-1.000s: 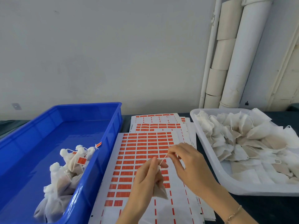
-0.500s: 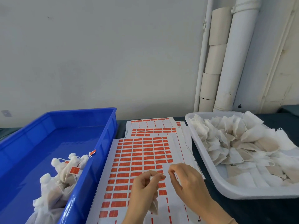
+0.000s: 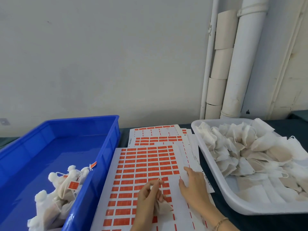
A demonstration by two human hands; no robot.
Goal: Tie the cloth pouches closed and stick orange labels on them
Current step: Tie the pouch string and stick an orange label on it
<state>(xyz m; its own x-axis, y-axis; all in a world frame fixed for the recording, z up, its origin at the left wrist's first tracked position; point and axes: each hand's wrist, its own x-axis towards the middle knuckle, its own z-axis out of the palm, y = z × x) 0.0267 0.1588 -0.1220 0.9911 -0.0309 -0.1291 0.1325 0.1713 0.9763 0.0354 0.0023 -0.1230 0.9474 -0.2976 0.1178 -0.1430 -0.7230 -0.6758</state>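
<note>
My left hand [image 3: 148, 197] grips a small beige cloth pouch [image 3: 162, 208] by its gathered neck, low over the front sheet of orange labels [image 3: 146, 164]. My right hand [image 3: 193, 185] lies on the bare right part of that sheet, its fingers reaching toward the orange labels at the sheet's right edge. Whether the fingers pinch a label cannot be seen. Tied, labelled pouches [image 3: 65, 187] lie heaped in the blue crate [image 3: 103, 147] on the left. Untied pouches [image 3: 246, 152] fill the white tray [image 3: 221, 185] on the right.
More label sheets [image 3: 158, 135] are stacked behind the front one. A grey wall with white pipes [image 3: 240, 64] stands just behind the dark table. The crate and tray flank the sheets closely.
My right hand left the pouch string and moved right, down onto the label sheet. My left hand still holds the pouch. The view has dipped lower in the frame.
</note>
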